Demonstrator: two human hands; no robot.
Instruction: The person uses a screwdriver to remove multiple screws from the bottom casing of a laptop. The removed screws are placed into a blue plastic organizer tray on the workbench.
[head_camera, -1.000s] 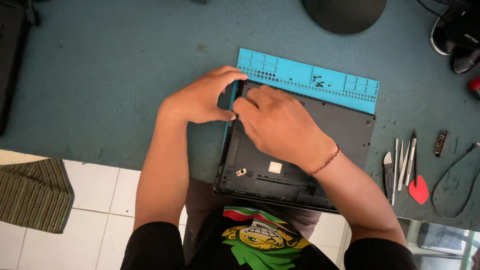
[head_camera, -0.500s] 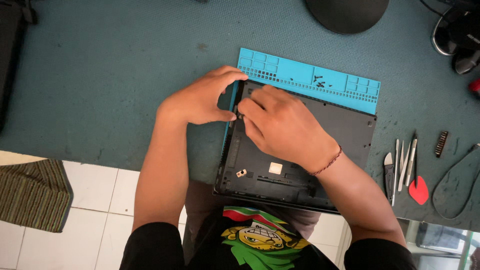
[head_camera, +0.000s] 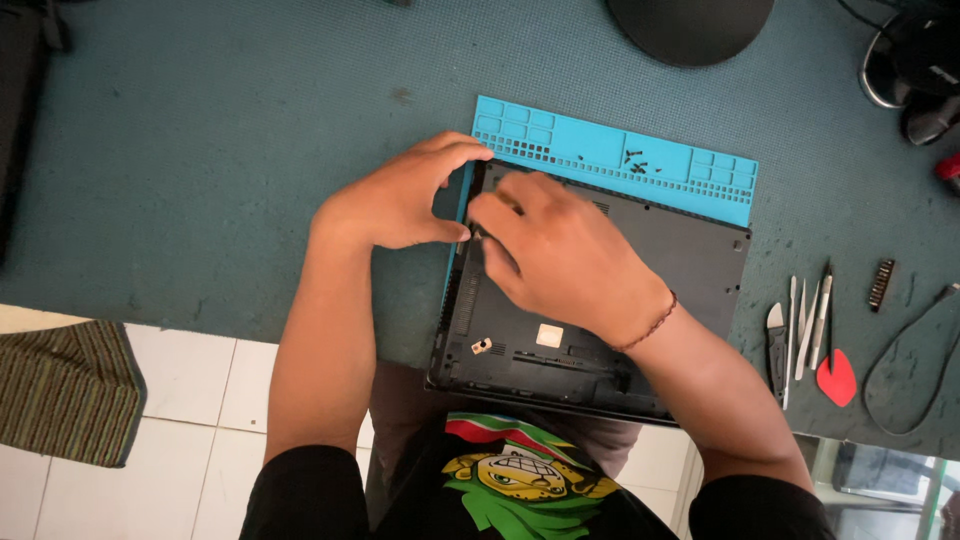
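Observation:
A black laptop (head_camera: 640, 300) lies upside down on a blue repair mat (head_camera: 610, 150) on the teal table. My left hand (head_camera: 400, 195) grips the laptop's far left corner, thumb and fingers curled around the edge. My right hand (head_camera: 560, 250) rests on the bottom cover beside it, fingers pressed at the same left edge. Whether it holds a small tool is hidden. Several tiny dark screws (head_camera: 635, 160) lie in the mat's tray section.
Tweezers and pry tools (head_camera: 805, 325), a red pick (head_camera: 836, 378), a small dark strip (head_camera: 880, 285) and a looped cable (head_camera: 915, 370) lie at the right. A dark round base (head_camera: 690, 25) sits at the top. A striped cloth (head_camera: 60, 390) lies on the floor tiles.
My right hand has shifted slightly along the laptop's left edge; my left hand keeps its grip on the corner. The laptop has not moved.

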